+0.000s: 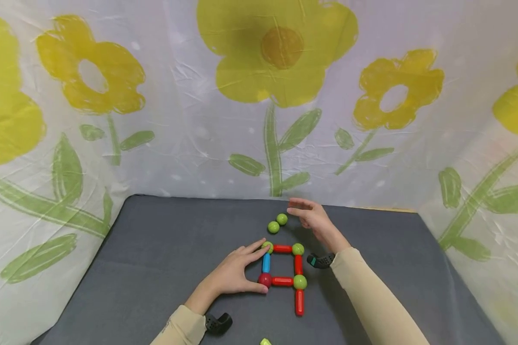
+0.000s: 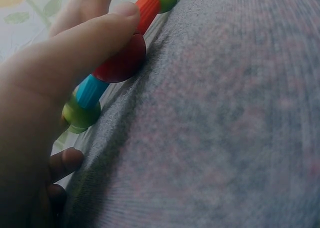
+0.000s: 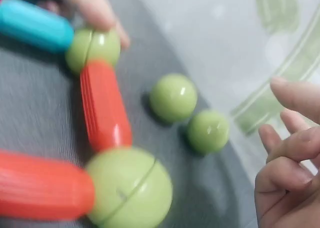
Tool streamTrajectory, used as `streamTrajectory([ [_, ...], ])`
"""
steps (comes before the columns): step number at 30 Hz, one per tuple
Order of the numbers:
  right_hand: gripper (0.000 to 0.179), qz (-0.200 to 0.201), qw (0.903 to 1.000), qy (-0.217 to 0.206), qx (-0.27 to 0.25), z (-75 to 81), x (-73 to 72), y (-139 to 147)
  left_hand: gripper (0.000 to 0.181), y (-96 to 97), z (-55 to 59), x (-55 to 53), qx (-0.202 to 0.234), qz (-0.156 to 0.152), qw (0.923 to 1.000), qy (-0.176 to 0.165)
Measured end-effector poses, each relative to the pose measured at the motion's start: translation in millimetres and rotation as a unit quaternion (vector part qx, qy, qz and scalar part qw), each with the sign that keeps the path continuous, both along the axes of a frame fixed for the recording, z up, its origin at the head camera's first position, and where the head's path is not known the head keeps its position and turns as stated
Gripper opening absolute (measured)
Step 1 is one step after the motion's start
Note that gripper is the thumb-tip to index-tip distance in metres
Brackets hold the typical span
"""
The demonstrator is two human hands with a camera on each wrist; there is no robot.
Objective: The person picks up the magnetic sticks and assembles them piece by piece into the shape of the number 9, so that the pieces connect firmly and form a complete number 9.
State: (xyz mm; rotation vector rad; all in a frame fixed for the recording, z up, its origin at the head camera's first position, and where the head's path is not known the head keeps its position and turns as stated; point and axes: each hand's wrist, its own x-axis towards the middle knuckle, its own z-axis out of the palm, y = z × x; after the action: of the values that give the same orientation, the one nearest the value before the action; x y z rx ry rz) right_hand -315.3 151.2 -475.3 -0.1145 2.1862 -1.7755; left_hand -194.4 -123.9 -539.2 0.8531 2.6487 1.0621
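A square of toy rods and balls lies on the table, with green balls (image 1: 298, 248) at three corners and a red ball (image 1: 265, 279) at the near left one. Its left side is a blue rod (image 1: 266, 263); the other sides are red rods (image 1: 282, 281). Another red rod (image 1: 300, 303) sticks out toward me from the near right ball. My left hand (image 1: 230, 272) holds the left side, thumb against the red ball and fingers at the far left green ball (image 3: 93, 50). My right hand (image 1: 316, 221), fingers loosely bent and holding nothing, hovers right of two loose green balls (image 3: 173, 97).
The dark grey table (image 1: 168, 249) meets a flower-printed cloth (image 1: 185, 143) at the back and sides. A small yellow-green piece (image 1: 265, 341) shows at the bottom edge of the head view. Each wrist wears a black band (image 1: 218, 324).
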Motion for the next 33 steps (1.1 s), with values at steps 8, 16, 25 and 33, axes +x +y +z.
streamTrajectory([
  [8, 0.058, 0.032, 0.9947, 0.016, 0.096, -10.5, -15.0, -6, 0.102, -1.4, -0.7, -1.0, 0.002, 0.0, 1.0, 0.003],
  [16, 0.05, 0.051, 0.9855, 0.049, 0.154, -20.5, -14.8, -11, 0.103, -1.0, -0.8, -1.7, -0.011, 0.004, 0.9999, 0.005],
  [25, 0.041, 0.041, 0.9809, 0.064, 0.179, -28.4, -14.7, -11, 0.102, -0.5, 1.0, -0.2, -0.01, 0.004, 0.9999, 0.007],
  [33, 0.038, 0.041, 0.9798, 0.065, 0.185, -29.1, -13.4, -15, 0.103, -0.4, 1.8, -0.1, -0.012, 0.002, 0.9999, 0.011],
])
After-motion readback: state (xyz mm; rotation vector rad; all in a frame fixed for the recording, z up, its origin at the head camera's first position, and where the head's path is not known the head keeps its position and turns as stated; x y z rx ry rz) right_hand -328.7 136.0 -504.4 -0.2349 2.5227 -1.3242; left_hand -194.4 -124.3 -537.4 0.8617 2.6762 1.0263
